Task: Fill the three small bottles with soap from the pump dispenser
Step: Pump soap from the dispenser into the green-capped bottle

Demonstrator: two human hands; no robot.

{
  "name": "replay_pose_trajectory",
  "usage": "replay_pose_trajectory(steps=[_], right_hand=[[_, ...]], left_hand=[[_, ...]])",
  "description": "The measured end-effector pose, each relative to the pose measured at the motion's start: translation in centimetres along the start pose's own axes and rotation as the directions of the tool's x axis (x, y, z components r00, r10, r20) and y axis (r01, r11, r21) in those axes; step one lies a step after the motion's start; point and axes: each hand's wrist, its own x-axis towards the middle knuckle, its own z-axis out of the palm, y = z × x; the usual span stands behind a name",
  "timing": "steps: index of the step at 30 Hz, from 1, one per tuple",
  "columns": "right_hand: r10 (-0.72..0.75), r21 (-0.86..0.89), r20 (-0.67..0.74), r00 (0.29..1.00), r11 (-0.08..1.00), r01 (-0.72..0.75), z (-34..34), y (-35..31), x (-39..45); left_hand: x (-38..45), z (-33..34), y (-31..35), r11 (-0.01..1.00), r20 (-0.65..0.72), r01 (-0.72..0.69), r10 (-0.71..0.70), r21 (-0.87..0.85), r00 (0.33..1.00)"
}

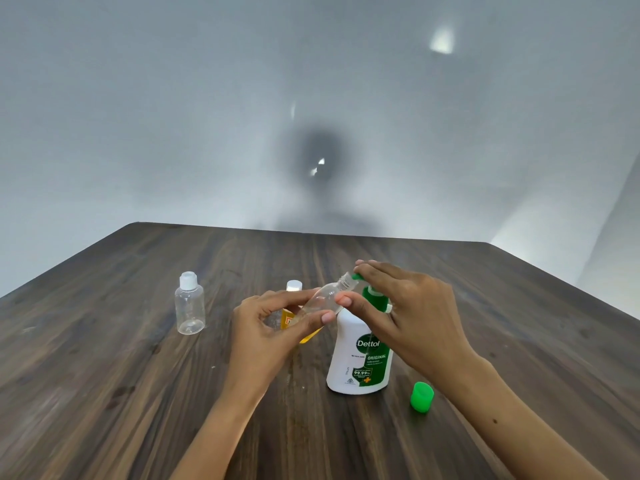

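A white and green Dettol pump dispenser [360, 358] stands on the dark wooden table [138, 393]. My left hand [270, 327] grips a clear small bottle [323, 299], uncapped and tilted, its open neck up against the green pump nozzle. My right hand [401, 306] lies over the pump head, fingers straight on top and thumb touching the tilted bottle. An empty clear bottle with a white cap [189, 303] stands to the left. Behind my left hand stands a white-capped bottle with yellow soap in it [293, 289], mostly hidden.
A loose green cap [421, 396] lies on the table to the right of the dispenser. A plain grey wall rises behind the table's far edge.
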Motion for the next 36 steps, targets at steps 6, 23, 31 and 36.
replay_pose_trajectory(steps=[6,23,31,36], right_hand=[[-0.027,-0.003,-0.023,0.999,1.000,0.027,-0.42,0.23,0.46],[-0.011,0.003,0.009,1.000,1.000,0.011,-0.28,0.19,0.13],[-0.011,-0.013,0.011,1.000,1.000,0.012,-0.51,0.04,0.41],[-0.009,-0.024,0.070,0.998,1.000,0.010,-0.52,-0.12,0.11]], left_hand=[[0.07,-0.01,0.20,1.000,-0.001,-0.016,0.016,0.005,1.000],[-0.08,0.03,0.22,1.000,0.001,0.004,-0.005,0.025,1.000],[0.13,0.09,0.35,1.000,0.005,-0.003,0.003,0.016,1.000],[0.00,0.03,0.34,1.000,0.001,-0.010,0.010,0.016,1.000]])
